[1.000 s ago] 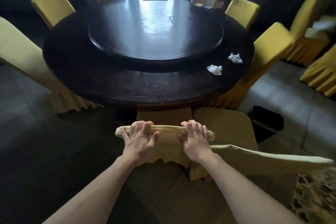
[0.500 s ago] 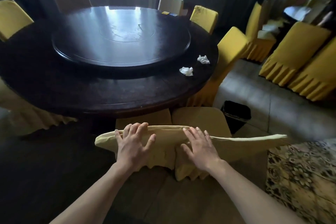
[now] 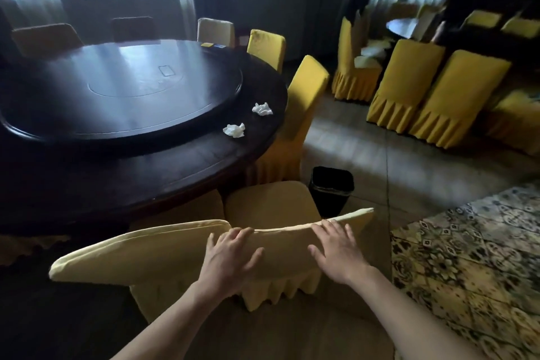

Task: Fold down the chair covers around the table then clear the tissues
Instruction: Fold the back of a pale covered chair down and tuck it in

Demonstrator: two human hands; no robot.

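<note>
Two pale yellow covered chairs stand side by side in front of me at the round dark table [image 3: 175, 172]. My left hand [image 3: 228, 257] and my right hand [image 3: 336, 248] lie flat with spread fingers on the top of the right chair's cover [image 3: 286, 242]. The left chair's cover [image 3: 137, 251] is beside my left hand. Two crumpled white tissues [image 3: 233, 130] [image 3: 262, 109] lie near the table's right edge.
A black waste bin [image 3: 330, 190] stands on the floor right of the chair's seat. More yellow covered chairs ring the table [image 3: 304, 102] and stand in a row at the right [image 3: 438, 96]. A patterned carpet [image 3: 467, 257] lies at the lower right.
My view has swung to the right. Both hands have shifted from the left chair's back onto the right chair's back, fingers now spread flat.
</note>
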